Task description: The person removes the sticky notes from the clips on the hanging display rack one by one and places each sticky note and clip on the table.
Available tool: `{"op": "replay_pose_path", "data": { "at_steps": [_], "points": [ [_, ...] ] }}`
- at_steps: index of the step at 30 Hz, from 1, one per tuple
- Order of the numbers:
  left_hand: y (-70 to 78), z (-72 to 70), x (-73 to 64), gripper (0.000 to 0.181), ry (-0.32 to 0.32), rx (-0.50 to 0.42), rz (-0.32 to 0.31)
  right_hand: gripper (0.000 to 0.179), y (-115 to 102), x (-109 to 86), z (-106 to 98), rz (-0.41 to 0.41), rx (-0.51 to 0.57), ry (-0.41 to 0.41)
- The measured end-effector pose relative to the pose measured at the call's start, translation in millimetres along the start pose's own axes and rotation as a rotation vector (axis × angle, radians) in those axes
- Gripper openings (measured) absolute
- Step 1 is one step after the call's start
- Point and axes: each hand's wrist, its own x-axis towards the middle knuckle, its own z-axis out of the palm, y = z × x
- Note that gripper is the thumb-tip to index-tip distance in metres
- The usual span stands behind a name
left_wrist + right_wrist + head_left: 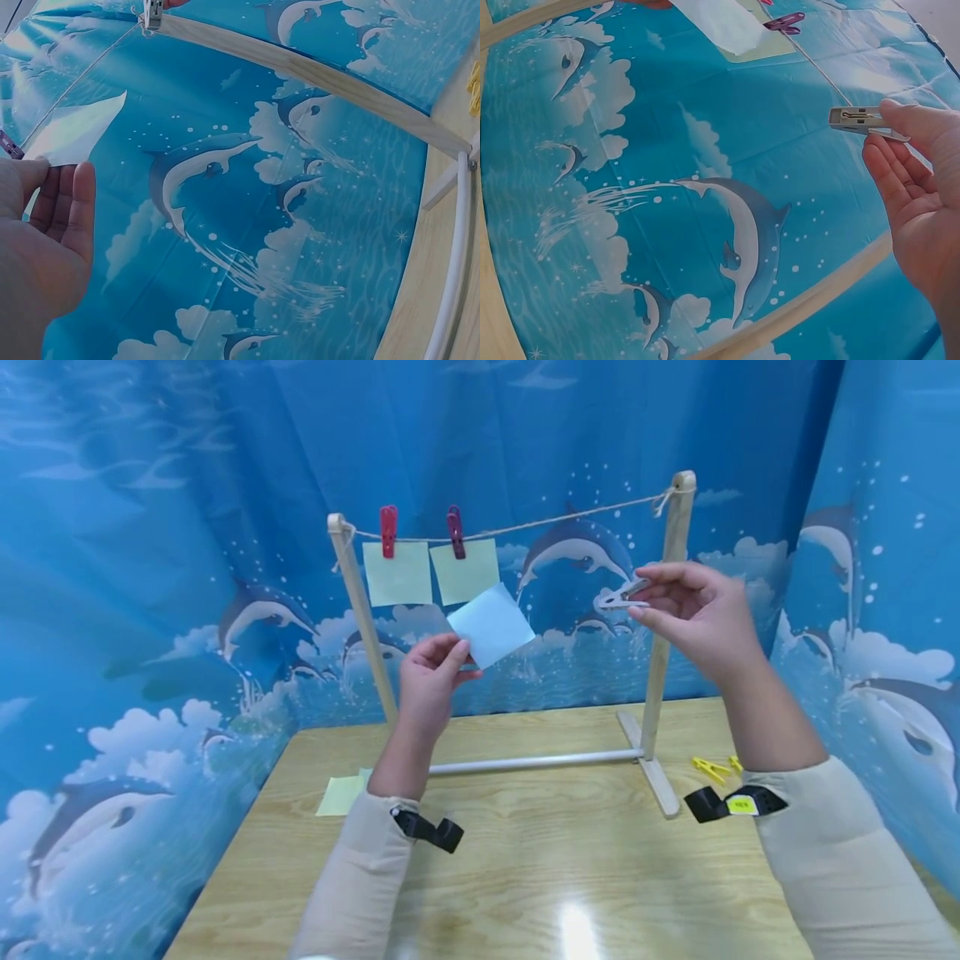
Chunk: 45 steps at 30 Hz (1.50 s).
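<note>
My left hand [433, 681] pinches a light blue paper square [492, 627] by its lower left corner, tilted, just below the string [558, 518]. In my right hand [697, 614] a white-grey clothespin [621, 597] is held between thumb and fingers, near the right wooden post [677, 522]; the right wrist view shows the same clothespin [857, 118] from its spring side. Two pale green paper squares [398, 574] hang side by side on the string, one under a red clothespin [387, 531], the other under a dark red clothespin [455, 532].
Yellow clothespins [709, 768] lie on the wooden table [540, 835] at the right. More paper squares [340, 795] lie at the left, partly behind the left forearm. A white bar [536, 762] joins the posts low down. A blue dolphin-print curtain [300, 452] surrounds the table.
</note>
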Motion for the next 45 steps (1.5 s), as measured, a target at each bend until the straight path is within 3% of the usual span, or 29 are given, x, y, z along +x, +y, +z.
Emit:
{"op": "replay_pose_path", "data": {
  "at_steps": [8,15,26,45],
  "points": [
    [3.4,-9.1,-8.6,0.026,-0.016,0.035,0.011,0.035,6.2,-13.4,-3.3,0.008,0.003,0.019],
    [7.0,-19.8,-15.3,0.025,-0.019,0.036,0.021,0.033,12.5,-25.3,-6.2,0.006,0.118,0.028],
    [8.8,-38.3,-25.4,0.028,0.032,0.065,0.002,0.034,25.3,-41.3,-12.3,0.002,0.247,0.034],
    [5.2,-71.6,-44.3,0.028,0.065,0.132,0.033,0.035,38.4,-69.7,-23.6,0.076,0.194,0.099]
  ]
}}
